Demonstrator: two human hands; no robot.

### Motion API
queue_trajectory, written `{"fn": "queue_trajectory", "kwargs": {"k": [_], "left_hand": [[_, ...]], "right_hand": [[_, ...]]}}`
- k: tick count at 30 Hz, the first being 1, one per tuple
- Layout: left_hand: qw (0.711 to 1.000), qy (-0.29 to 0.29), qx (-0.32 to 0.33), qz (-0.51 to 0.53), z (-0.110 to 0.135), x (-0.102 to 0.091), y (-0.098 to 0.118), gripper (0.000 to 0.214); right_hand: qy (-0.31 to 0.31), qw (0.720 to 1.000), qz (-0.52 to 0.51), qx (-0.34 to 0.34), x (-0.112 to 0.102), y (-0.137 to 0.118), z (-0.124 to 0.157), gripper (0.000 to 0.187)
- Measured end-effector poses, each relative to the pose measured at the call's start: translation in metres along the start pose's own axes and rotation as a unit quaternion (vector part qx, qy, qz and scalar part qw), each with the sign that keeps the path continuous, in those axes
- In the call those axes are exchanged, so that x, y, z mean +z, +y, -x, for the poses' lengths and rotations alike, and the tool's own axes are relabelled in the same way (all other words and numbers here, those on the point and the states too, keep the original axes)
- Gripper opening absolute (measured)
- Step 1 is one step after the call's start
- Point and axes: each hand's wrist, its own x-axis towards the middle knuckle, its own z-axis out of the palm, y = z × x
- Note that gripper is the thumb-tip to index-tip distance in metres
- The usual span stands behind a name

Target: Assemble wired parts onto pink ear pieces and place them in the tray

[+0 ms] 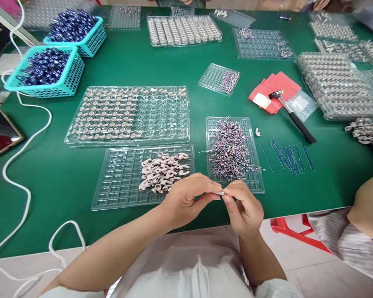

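Between the fingertips of my left hand [186, 198] is a small beige earphone shell [218, 193]. My right hand [244, 207] pinches at the shell's right end; what its fingertips hold is too small to make out. Just left of my hands, a pile of similar beige shells [161, 171] lies on a clear plastic tray [118, 178]. Behind my right hand, another clear tray [256, 182] carries a heap of small parts with thin wires [230, 149]. One loose beige shell [257, 132] rests on the green table to that tray's right.
A partly filled shell tray [161, 116] lies behind the pile. Thin blue strips [289, 159], a small hammer [295, 120] and red bags [276, 89] are to the right. Teal baskets [70, 76] of dark blue parts and a white cable [27, 198] are left. Co-workers sit opposite and right.
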Motion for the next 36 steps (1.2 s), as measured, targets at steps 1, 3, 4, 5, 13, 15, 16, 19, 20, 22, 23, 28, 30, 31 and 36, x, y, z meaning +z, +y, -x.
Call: {"fn": "queue_trajectory", "kwargs": {"k": [1,3,4,5,13,15,16,19,20,22,23,28,30,31,36], "left_hand": [[1.000,-0.001,0.001,-0.001,-0.0001,-0.0002,0.0002,0.019],[1.000,-0.002,0.006,-0.007,0.0000,-0.0005,0.0005,0.019],[1.000,-0.001,0.010,-0.012,0.0002,-0.0005,0.0006,0.019],[1.000,-0.001,0.013,-0.018,0.0005,-0.0005,0.0006,0.019],[1.000,0.001,0.007,-0.003,0.0001,-0.0003,-0.0006,0.018],[1.000,0.004,-0.008,0.009,-0.0007,-0.0004,0.0000,0.018],[1.000,0.005,-0.013,0.014,-0.0010,-0.0004,0.0004,0.018],[0.999,0.006,-0.028,0.025,-0.0010,-0.0003,0.0010,0.017],[0.999,0.006,-0.031,0.027,-0.0008,-0.0002,0.0010,0.017],[0.999,0.007,-0.035,0.030,0.0000,0.0001,0.0005,0.018],[0.999,0.008,-0.037,0.032,0.0004,0.0002,0.0001,0.018],[0.998,0.000,-0.044,0.038,0.0013,0.0004,-0.0010,0.018],[0.998,-0.011,-0.053,0.034,0.0015,0.0000,-0.0005,0.016],[0.997,-0.018,-0.062,0.031,0.0017,-0.0004,0.0000,0.016],[0.989,-0.048,-0.135,0.030,0.0031,-0.0032,0.0029,0.027]], "right_hand": [[-0.002,1.000,-0.004,0.004,-0.0003,-0.0002,0.0000,0.031],[-0.007,1.000,-0.015,0.013,-0.0008,-0.0004,0.0001,0.032],[-0.009,1.000,-0.019,0.016,-0.0010,-0.0004,0.0000,0.032],[-0.012,1.000,-0.021,0.018,-0.0013,-0.0003,-0.0002,0.032],[-0.022,1.000,0.000,-0.008,-0.0025,0.0021,-0.0024,0.033],[-0.016,1.000,0.006,-0.006,-0.0021,0.0024,-0.0025,0.034],[-0.015,1.000,0.006,-0.004,-0.0018,0.0024,-0.0025,0.035],[-0.010,1.000,-0.004,-0.005,-0.0008,0.0023,-0.0026,0.038],[-0.008,1.000,-0.008,-0.005,-0.0006,0.0022,-0.0026,0.039],[-0.005,1.000,-0.015,-0.002,-0.0006,0.0020,-0.0025,0.040],[-0.005,1.000,-0.018,0.001,-0.0007,0.0020,-0.0024,0.041],[-0.011,0.999,-0.032,0.006,-0.0019,0.0021,-0.0019,0.042],[-0.011,0.999,-0.031,0.007,-0.0020,0.0022,-0.0019,0.043],[-0.009,0.999,-0.030,0.008,-0.0018,0.0021,-0.0018,0.042],[0.011,0.999,-0.017,0.034,-0.0004,0.0019,-0.0008,0.033]]}}
